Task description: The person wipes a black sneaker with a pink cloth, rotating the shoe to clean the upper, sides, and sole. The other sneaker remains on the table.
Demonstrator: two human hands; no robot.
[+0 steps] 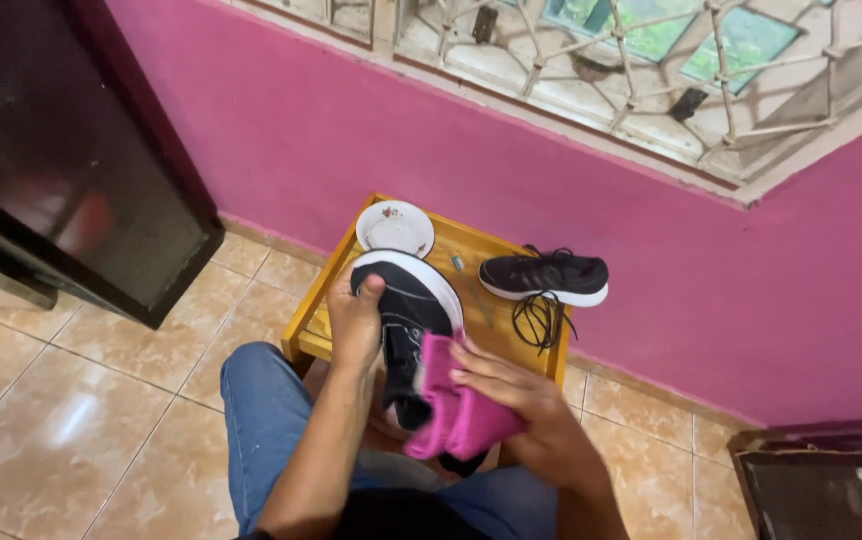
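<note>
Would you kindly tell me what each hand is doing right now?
Left hand: closed on the black shoe, gripping it near the toe.
Right hand: pressing the pink cloth against that shoe.

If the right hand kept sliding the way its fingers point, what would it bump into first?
The right hand, pressing a pink cloth, points left across the black shoe. It would likely meet that shoe first, then the left hand gripping it, though depth is hard to judge.

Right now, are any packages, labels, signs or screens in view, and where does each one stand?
Dark glossy glass panel, possibly a screen, upper left against the pink wall: black, rectangular, showing only reflections.
No packages, labels or signs can be made out.
</note>
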